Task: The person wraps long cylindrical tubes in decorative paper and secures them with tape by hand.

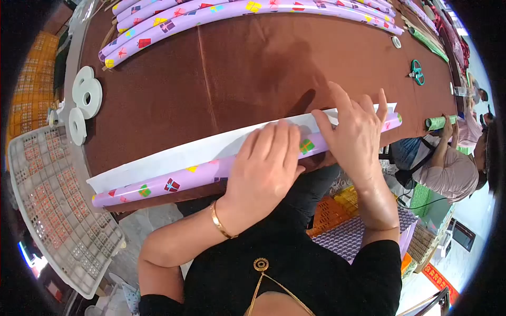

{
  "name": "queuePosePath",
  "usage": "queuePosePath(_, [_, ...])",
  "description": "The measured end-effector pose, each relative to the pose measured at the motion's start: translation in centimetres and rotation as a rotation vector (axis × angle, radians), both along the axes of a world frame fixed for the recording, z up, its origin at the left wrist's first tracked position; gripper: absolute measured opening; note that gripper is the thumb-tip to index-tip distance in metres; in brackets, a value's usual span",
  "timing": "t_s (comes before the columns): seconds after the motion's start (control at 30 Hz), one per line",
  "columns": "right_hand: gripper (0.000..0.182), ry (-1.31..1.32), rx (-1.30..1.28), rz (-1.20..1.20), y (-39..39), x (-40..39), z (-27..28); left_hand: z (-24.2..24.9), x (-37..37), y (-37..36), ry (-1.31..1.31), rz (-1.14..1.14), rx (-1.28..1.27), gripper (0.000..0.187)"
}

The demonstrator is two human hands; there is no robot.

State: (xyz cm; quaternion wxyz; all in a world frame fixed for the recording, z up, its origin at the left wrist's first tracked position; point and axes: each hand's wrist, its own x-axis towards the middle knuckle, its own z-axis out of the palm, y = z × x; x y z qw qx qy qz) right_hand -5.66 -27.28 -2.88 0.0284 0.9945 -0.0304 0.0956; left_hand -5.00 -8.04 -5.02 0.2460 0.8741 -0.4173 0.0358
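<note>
A lilac roll of gift-patterned wrapping paper [205, 173] lies along the near edge of the brown table, its white inner side [174, 156] standing out as a loose strip on the far side. My left hand [263, 168] rests palm down across the middle of the roll, fingers stretched out and lying on the paper. Farther right, my right hand [356, 131] is over the roll with its fingers spread and raised. Its thumb is at the white strip. Parts of the roll under both hands are hidden.
Finished-looking lilac rolls [211, 16] are stacked at the back. White tape rolls [92, 99] lie at the left edge, teal-handled scissors [416, 72] at the right. A plastic crate [58, 205] stands left of the table. Another person [448, 168] handles a green roll [441, 122] on the right.
</note>
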Motion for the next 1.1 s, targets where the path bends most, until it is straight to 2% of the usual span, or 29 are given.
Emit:
queuePosePath(0.13, [0.047, -0.012, 0.026, 0.014, -0.1, -0.2, -0.1, -0.2, 0.1, -1.2, 0.06, 0.007, 0.056, 0.066])
queuePosePath(0.23, [0.046, -0.024, 0.036, 0.026, -0.4, -0.2, -0.1, -0.6, 0.1, -2.3, -0.022, -0.005, -0.022, 0.065])
queuePosePath(0.3, [0.046, -0.022, 0.055, 0.033, -0.5, -0.2, -0.2, -0.9, 0.3, -2.5, -0.049, -0.034, 0.059, 0.062])
queuePosePath(0.4, [0.046, -0.026, 0.128, 0.062, -1.1, -0.1, 0.3, -1.9, 0.3, -2.1, -0.108, -0.03, 0.071, 0.058])
queuePosePath(0.47, [0.048, 0.07, 0.293, 0.118, -1.7, -0.2, 1.1, -2.1, 0.3, -1.5, -0.193, -0.031, 0.074, 0.055])
queuePosePath(0.63, [0.054, 0.194, 0.457, 0.244, -1.8, -0.8, 2.0, -0.7, -0.6, 0.5, -0.112, 0.03, 0.085, 0.051])
queuePosePath(0.7, [0.057, 0.22, 0.501, 0.279, -1.5, -0.7, 1.8, -0.3, -1.0, 0.1, -0.124, 0.068, 0.089, 0.038])
queuePosePath(0.73, [0.057, 0.23, 0.504, 0.291, -1.3, -0.6, 1.8, -0.8, -0.7, -0.2, -0.167, 0.024, 0.068, 0.049])
queuePosePath(0.87, [0.057, 0.266, 0.549, 0.298, -1.3, -0.4, 1.7, -1.6, -1.0, -1.1, -0.064, -0.011, 0.046, 0.057])
queuePosePath(1.1, [0.055, 0.211, 0.407, 0.18, -5.0, -0.6, 3.5, -1.3, -0.8, -1.2, 0.006, -0.002, 0.019, 0.063])
